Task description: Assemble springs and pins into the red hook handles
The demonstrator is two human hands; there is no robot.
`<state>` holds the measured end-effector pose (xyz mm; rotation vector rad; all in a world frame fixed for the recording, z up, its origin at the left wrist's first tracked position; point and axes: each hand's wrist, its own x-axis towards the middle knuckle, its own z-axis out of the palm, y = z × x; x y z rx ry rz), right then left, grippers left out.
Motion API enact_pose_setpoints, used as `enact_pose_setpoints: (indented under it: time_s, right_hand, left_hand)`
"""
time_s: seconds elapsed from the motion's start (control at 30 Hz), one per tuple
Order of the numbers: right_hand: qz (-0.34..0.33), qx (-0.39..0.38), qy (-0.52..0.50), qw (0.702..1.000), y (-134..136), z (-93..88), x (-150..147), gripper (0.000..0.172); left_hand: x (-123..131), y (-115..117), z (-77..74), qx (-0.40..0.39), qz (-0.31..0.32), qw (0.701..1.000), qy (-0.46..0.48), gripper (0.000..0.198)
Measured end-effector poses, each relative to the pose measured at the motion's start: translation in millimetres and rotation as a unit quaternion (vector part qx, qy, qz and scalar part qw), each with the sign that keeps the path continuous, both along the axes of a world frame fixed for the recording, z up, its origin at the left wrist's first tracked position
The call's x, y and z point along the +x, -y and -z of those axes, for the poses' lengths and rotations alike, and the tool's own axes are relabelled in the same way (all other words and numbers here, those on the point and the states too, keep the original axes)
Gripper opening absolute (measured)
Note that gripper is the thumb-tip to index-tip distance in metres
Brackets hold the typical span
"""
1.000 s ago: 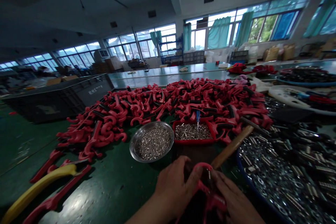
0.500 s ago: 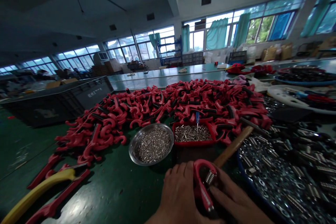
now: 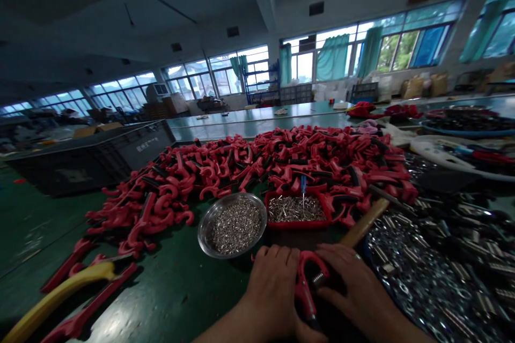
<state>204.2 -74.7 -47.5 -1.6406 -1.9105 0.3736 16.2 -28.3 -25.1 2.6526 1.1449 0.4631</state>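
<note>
Low in the middle of the head view, a red hook-shaped tool body (image 3: 306,292) with a black lower end stands between my hands. My left hand (image 3: 271,289) is closed around its left side. My right hand (image 3: 354,286) curls about the right side of the hook, thumb close to a ribbed metal piece (image 3: 318,279) inside the curve. The fingertips of both hands are partly hidden. Just beyond lie a steel bowl (image 3: 204,233) of small metal parts and a red tray (image 3: 298,224) of pins, with a blue-handled screwdriver (image 3: 303,185) standing in it.
A big heap of red tool bodies (image 3: 241,161) spreads behind the bowl. At right are a hammer (image 3: 366,221) and a blue-rimmed basin (image 3: 376,268) of metal parts. A yellow curved handle (image 3: 60,295) lies at left, before a grey crate (image 3: 132,144).
The tool body has shifted slightly left and down between my hands. My right hand's fingers have come up over the hook's right side. The view has tilted a little.
</note>
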Motion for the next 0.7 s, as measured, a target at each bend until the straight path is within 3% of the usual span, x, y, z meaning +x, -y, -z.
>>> enact_pose_setpoints:
  time_s: [0.13, 0.27, 0.37, 0.47, 0.6, 0.7]
  right_hand:
    - [-0.038, -0.006, 0.122, 0.992, -20, -19.2, 9, 0.042]
    - [-0.005, -0.002, 0.185, 0.983, -69, -53.7, 10, 0.029]
    - [-0.027, -0.068, 0.24, 0.968, -112, -68.7, 1, 0.016]
    - [-0.039, -0.135, 0.285, 0.948, -144, -69.8, -15, 0.02]
    - [-0.043, -0.17, 0.303, 0.937, -160, -62.7, -29, 0.023]
    - [-0.039, -0.155, 0.288, 0.944, -155, -56.4, -23, 0.021]
  left_hand:
    - [-1, -7, -2.6, -0.009, 0.008, 0.999, -0.038, 0.101]
    - [-4, -16, -14.1, -0.007, 0.049, 0.998, -0.049, 0.107]
    - [-2, -38, -31.0, -0.008, -0.001, 0.997, -0.079, 0.076]
    - [9, -74, -45.0, 0.005, -0.106, 0.982, -0.156, 0.036]
    - [29, -118, -46.6, -0.027, -0.131, 0.968, -0.214, 0.026]
    - [37, -131, -42.0, -0.047, -0.129, 0.965, -0.222, 0.027]
